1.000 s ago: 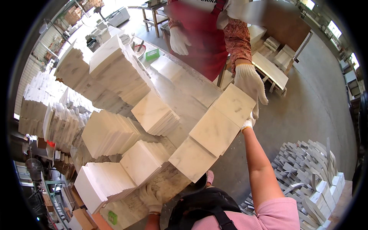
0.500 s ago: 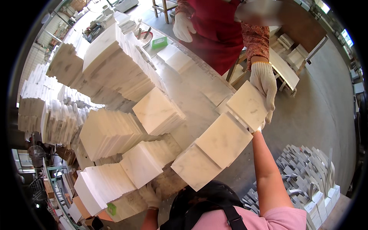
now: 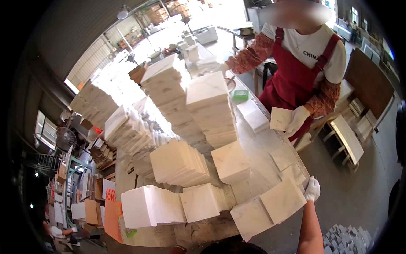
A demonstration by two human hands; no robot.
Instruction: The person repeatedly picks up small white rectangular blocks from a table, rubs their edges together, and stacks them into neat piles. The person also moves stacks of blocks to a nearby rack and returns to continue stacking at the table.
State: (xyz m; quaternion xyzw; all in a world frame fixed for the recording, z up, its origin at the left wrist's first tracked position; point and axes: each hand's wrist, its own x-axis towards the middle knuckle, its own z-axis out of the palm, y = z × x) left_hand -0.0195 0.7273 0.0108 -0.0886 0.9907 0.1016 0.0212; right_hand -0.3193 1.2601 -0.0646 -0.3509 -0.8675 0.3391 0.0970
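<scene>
My right hand (image 3: 313,189), in a white glove, is at the table's right edge beside the corner of two pale marble tiles (image 3: 282,200). Its fingers look loosely bent, with no tile in them. My left hand (image 3: 182,235), also gloved, is dim at the near edge, below a row of upright white tiles (image 3: 204,202); its fingers do not show clearly. Across the table, a co-worker in a red apron holds a small square tile (image 3: 281,119) in the gloved hand (image 3: 298,120) on the picture's right. Their other hand (image 3: 219,70) is by the far stacks.
Tall tile stacks (image 3: 210,108) crowd the table's left and middle. A green box (image 3: 241,95) lies beyond flat tiles (image 3: 253,116). Grey-white cut pieces (image 3: 347,241) stand low at right. A fan (image 3: 66,138) and cartons (image 3: 93,211) are on the left.
The tile at my right hand is now in the co-worker's hand, nearer their body. The co-worker's other hand has reached toward the far stacks. My view has tilted up and left.
</scene>
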